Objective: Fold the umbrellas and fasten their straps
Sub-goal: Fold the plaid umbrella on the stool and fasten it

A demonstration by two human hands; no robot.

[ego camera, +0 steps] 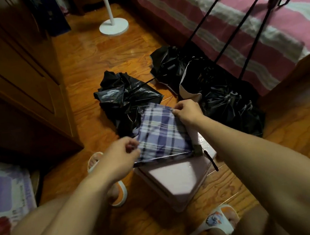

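Left hand [119, 155] and right hand [186, 112] each pinch an edge of the plaid umbrella [161, 133], its thin cloth stretched flat above a smooth pink box [177, 179]. Behind it on the wood floor [92, 66], glossy black umbrellas [127, 97] lie crumpled, shafts partly hidden.

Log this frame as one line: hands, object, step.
left hand: pinches plaid umbrella near edge | right hand: pinches far edge | step: folding canopy, strap unfastened | black umbrellas wait on floor
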